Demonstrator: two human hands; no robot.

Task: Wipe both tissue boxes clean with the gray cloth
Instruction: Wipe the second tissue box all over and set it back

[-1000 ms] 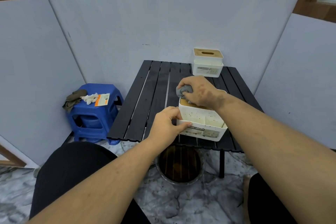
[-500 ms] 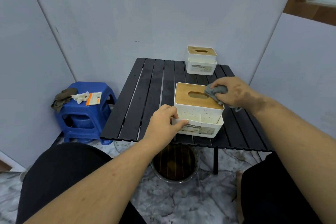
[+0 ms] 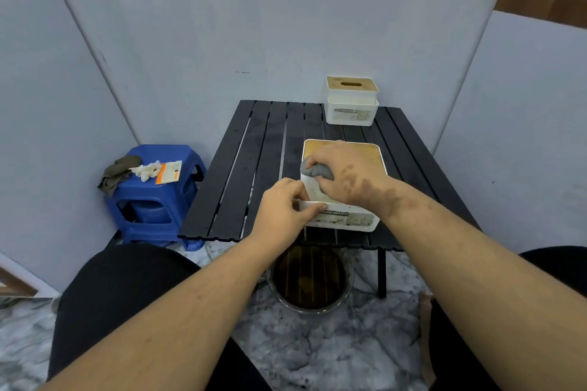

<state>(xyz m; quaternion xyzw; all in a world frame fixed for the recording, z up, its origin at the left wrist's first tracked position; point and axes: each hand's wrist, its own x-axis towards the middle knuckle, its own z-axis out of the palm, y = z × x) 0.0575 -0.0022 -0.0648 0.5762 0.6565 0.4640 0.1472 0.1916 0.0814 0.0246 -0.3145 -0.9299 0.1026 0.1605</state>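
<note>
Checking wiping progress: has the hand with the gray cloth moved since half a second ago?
Yes. The right hand with the gray cloth went from the near tissue box's right edge to its left front, toward the left hand.

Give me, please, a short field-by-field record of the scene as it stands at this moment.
near box: at table's front edge, wooden lid up
far box: at table's back edge, untouched
cloth: gray, bunched on the near box's lid
right hand: pressing the cloth on the lid
left hand: gripping the near box's front left corner
table: black, slatted
stool: blue, left of table, holding rags and a packet
bowl: on floor under table's front edge
</note>
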